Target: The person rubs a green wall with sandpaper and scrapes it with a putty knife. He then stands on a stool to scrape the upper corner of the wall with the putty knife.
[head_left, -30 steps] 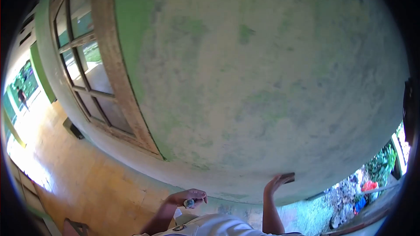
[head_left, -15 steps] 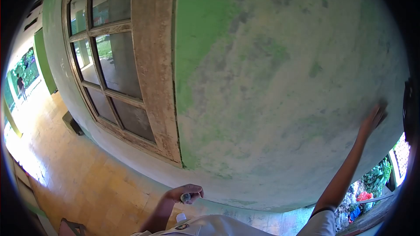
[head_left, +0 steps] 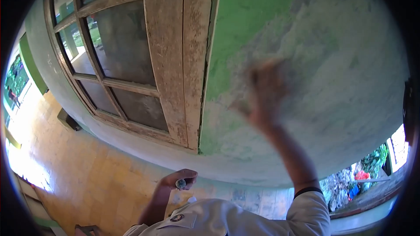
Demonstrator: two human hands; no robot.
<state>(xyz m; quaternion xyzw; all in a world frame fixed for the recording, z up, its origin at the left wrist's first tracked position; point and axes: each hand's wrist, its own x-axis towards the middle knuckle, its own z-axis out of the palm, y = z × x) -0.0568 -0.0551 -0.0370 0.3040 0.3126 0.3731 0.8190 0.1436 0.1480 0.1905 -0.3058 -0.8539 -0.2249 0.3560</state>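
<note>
My left hand [head_left: 187,177] is low in the middle, in front of my body, with its fingers wrapped round a small object with a round, grey, glassy-looking end [head_left: 180,184]. The rest of that object is hidden in the fist. My right hand [head_left: 267,89] is raised at the wall [head_left: 341,87], just right of the window frame. Motion smears its fingers, though the thumb side seems to stick out to the left. Whether anything lies under its palm cannot be made out. The wall there is patchy, with green paint [head_left: 245,22] giving way to pale grey, worn plaster.
A worn wooden window [head_left: 175,61] with several glass panes fills the left of the wall. Below runs a yellow tiled floor [head_left: 87,148] with a dark block [head_left: 68,120] by the wall. A person [head_left: 13,96] is far left. Plants [head_left: 375,161] and a red item [head_left: 362,175] show at right.
My right hand has swept left across the wall, from the far right to near the window frame, and is now blurred. The view has shifted right. My left hand keeps its grip.
</note>
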